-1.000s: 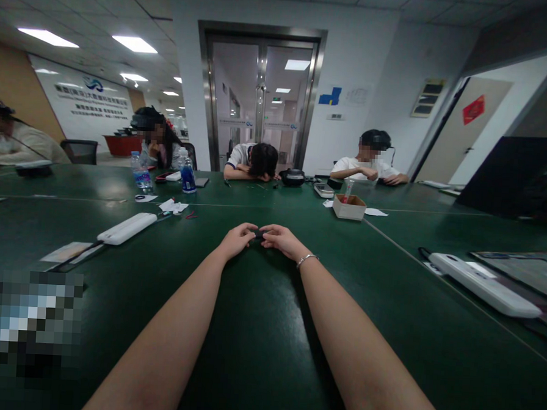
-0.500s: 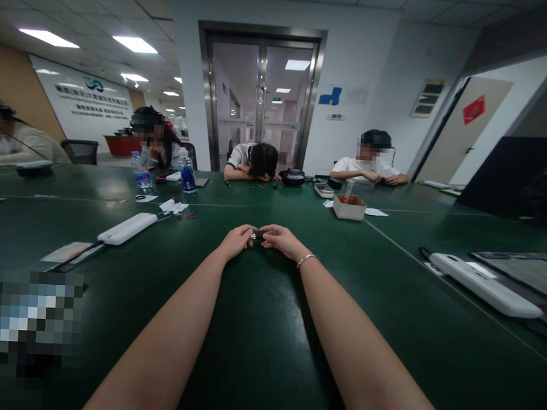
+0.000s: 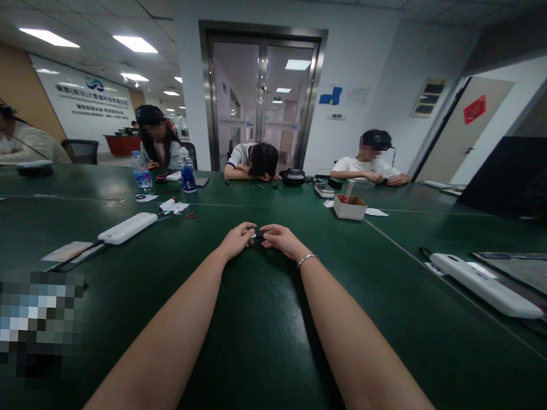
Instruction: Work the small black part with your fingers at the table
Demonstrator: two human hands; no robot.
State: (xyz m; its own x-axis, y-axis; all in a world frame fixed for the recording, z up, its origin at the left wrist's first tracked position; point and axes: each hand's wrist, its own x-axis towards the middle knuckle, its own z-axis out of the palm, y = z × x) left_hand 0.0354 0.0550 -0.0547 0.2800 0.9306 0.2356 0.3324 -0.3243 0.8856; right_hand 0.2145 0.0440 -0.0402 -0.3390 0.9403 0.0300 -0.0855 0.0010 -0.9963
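Above the middle of the green table (image 3: 258, 326), both my arms reach forward. Pinched between my hands is a small black object with a silver end (image 3: 259, 235); it is too small for me to tell its kind. My left hand (image 3: 237, 241) has its thumb and fingers closed at the silver end. On the black end, the fingers of my right hand (image 3: 281, 240) are pressed together. A silver bracelet (image 3: 307, 259) circles my right wrist. Fingertips partly hide the object.
White power strips (image 3: 128, 228) lie to the left and right (image 3: 484, 285). Further off are paper scraps (image 3: 174, 206), two bottles (image 3: 189, 175), an open cardboard box (image 3: 349, 207) and a black case (image 3: 292, 177). Several people sit along the far side. A dark monitor (image 3: 518, 175) stands at right.
My hands stay in nearly the same place, with only a slight shift of the left fingers at the silver end. Across the table, a person at left has lowered a hand from the face.
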